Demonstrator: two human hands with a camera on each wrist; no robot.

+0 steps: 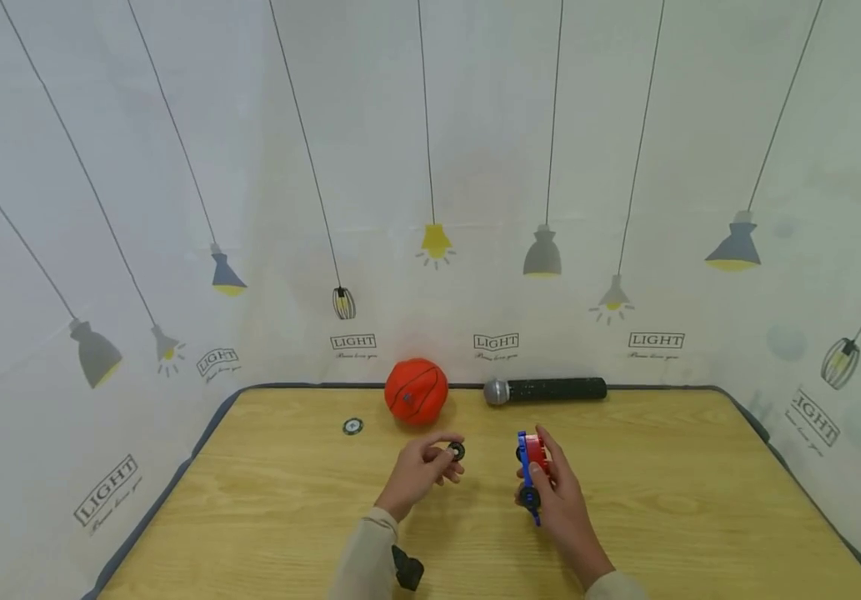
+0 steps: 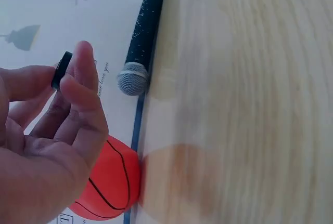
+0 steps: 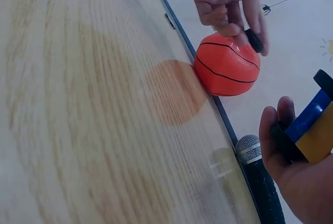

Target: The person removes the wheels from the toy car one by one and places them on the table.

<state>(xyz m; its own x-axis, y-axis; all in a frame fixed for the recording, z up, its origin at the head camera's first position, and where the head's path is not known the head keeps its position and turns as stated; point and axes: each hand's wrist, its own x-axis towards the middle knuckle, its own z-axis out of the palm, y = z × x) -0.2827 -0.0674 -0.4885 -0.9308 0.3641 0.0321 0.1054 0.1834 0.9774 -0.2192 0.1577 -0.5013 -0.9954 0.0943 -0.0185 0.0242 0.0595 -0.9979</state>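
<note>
My left hand (image 1: 418,473) pinches a small black wheel (image 1: 457,451) with a pale centre between thumb and fingertips, above the table. Seen edge-on in the left wrist view, the wheel (image 2: 61,71) looks like a thick black disc. To the right, my right hand (image 1: 561,504) grips a toy car (image 1: 531,458) with a blue frame, a red body and black wheels. In the right wrist view the toy car (image 3: 310,122) also shows a yellow-orange side, and fingers curl up behind a black wheel. The two hands are apart, roughly level with each other.
A red ball (image 1: 416,392) with black lines sits at the table's back edge. Right of it lies a black microphone (image 1: 556,389) with a silver head. A round chip (image 1: 352,427) lies left of the ball. Behind the wooden table (image 1: 287,517) hangs a lamp-printed cloth (image 1: 475,292).
</note>
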